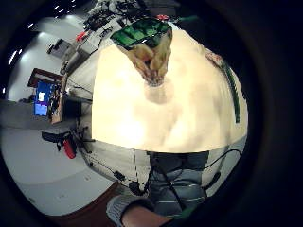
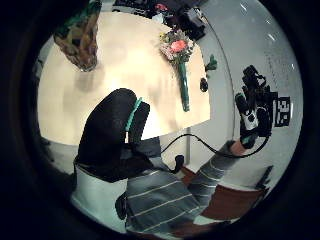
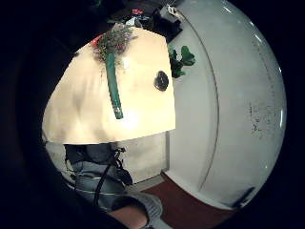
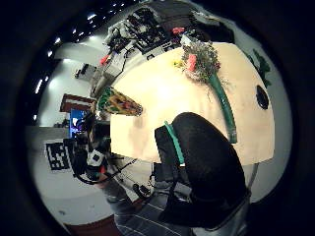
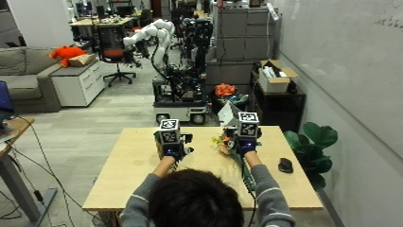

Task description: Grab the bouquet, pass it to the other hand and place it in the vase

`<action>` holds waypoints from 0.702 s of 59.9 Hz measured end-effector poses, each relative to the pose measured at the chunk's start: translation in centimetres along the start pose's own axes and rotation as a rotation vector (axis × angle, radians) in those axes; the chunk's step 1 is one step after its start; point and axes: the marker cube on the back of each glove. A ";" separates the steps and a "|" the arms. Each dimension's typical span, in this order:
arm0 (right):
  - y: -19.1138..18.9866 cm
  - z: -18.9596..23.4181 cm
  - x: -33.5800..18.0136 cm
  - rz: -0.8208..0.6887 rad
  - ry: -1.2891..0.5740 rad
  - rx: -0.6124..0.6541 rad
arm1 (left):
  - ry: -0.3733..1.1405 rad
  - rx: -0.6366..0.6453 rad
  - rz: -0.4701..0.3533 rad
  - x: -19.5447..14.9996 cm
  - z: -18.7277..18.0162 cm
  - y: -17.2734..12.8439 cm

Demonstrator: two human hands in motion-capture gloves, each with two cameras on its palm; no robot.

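Note:
The bouquet lies flat on the wooden table, flower heads toward the far edge and its long green stem wrap pointing at the person. My right hand hovers above it, empty, with the thumb relaxed. My left hand is raised over the table's middle and also holds nothing, as the left thumb side palm view shows. A patterned cone-shaped vase stands upright on the table below the left hand; the outside view hides it behind that hand.
A black mouse sits near the table's right edge. A potted plant stands on the floor to the right, by the white wall. Beyond the far edge stands a cart with a robot arm.

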 end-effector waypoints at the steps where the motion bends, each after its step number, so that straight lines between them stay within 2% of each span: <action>1: 0.0 0.1 0.0 0.002 0.000 -0.003 | 0.003 -0.001 0.001 0.1 0.0 0.1; 7: -0.3 0.4 0.1 0.005 -0.002 -0.016 | 0.015 -0.009 -0.002 0.5 -0.4 1.0; 23: -0.3 -0.4 0.3 0.015 0.021 0.002 | 0.005 -0.013 0.004 -0.3 1.3 -1.1; 31: 1.3 -1.3 0.6 0.046 0.031 0.024 | 0.017 -0.018 -0.001 0.2 0.3 0.7; 39: -1.2 1.1 3.2 0.131 0.068 0.025 | 0.012 -0.016 0.011 0.0 0.4 0.8; 42: -1.0 1.9 4.2 0.168 0.057 0.019 | 0.019 -0.017 0.009 0.1 0.4 0.9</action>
